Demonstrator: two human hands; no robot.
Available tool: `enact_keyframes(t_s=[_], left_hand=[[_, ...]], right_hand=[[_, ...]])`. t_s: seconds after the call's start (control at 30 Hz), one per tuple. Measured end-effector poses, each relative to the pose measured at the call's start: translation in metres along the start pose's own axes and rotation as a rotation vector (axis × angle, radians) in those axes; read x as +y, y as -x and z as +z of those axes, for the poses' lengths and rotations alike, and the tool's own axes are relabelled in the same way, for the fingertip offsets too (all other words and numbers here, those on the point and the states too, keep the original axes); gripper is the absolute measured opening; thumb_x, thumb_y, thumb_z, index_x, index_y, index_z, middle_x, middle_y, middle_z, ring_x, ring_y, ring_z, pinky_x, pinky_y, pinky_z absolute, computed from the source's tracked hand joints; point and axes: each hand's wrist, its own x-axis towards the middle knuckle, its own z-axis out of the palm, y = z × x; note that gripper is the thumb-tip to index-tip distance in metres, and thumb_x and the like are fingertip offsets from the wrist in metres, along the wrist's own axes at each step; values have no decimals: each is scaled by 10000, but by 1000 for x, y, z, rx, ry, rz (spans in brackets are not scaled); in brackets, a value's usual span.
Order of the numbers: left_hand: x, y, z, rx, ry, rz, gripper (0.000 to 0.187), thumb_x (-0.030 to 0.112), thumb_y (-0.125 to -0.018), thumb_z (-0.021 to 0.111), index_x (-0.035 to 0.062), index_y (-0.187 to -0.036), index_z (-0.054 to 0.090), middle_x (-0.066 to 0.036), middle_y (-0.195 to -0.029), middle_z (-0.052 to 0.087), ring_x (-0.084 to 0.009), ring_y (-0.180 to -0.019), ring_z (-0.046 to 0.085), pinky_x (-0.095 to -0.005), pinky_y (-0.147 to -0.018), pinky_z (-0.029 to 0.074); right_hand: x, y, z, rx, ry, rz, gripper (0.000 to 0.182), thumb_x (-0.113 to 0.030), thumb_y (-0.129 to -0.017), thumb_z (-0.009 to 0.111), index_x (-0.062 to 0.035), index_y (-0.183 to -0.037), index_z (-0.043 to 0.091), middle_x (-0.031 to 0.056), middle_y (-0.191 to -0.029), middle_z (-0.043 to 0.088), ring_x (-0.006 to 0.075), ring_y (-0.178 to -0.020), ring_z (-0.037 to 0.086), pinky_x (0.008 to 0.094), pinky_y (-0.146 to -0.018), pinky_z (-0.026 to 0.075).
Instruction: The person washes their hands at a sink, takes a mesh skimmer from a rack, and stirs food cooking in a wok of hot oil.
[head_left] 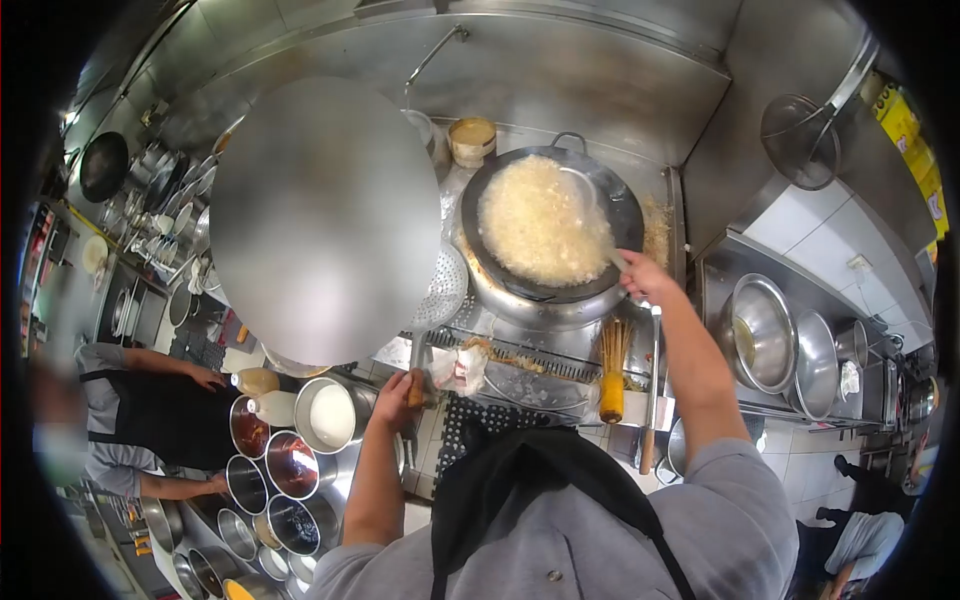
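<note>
A dark wok (625, 205) sits on the round stove ring, full of pale, bubbling food (535, 215). At its right front edge my right hand (642, 275) is closed round the handle of a ladle, whose head lies in the food. My left hand (397, 400) is closed on the wooden handle of a perforated strainer (445, 290), which is held left of the wok. A crumpled white cloth (462, 370) lies just right of my left hand. Below the wok, a bamboo brush (612, 385) rests on the stove's front edge.
Metal pots (292, 465) of sauces and a bowl of white powder (332, 414) stand at the left. A co-worker in a black apron (165, 420) is beyond them. Steel bowls (765, 333) sit at the right, below a hanging mesh strainer (800, 140). A blurred disc covers the upper left.
</note>
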Motion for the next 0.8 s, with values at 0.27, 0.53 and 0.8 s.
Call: enact_keyframes(t_s=[0.27,0.53,0.8], left_hand=[[-62,12,-56,131,-199,-172,641,348,-885,630,158,-1427,346,-75,-991,571,-253,-803,631,-468,-696,532],[-156,3,-84,136,-491,-397,559,267,-878,609,162,-1389,409,-46,-827,572,-210,-658,632,-374,-581,546],[-137,3,-72,76,-377,-354,524,185,-890,572,150,-1385,406,-46,-781,570,-192,-590,587,-349,-518,515]], right_hand=[[15,14,22,102,299,-237,561,-43,-921,390,-146,-1466,308,81,-786,562,162,-603,509,301,-536,422],[-16,93,20,293,882,-501,514,-45,-937,388,-116,-1442,321,219,-1372,453,401,-1245,435,419,-1055,362],[-12,125,24,302,937,-635,546,-57,-935,397,-158,-1461,289,233,-1248,553,404,-1133,534,433,-977,432]])
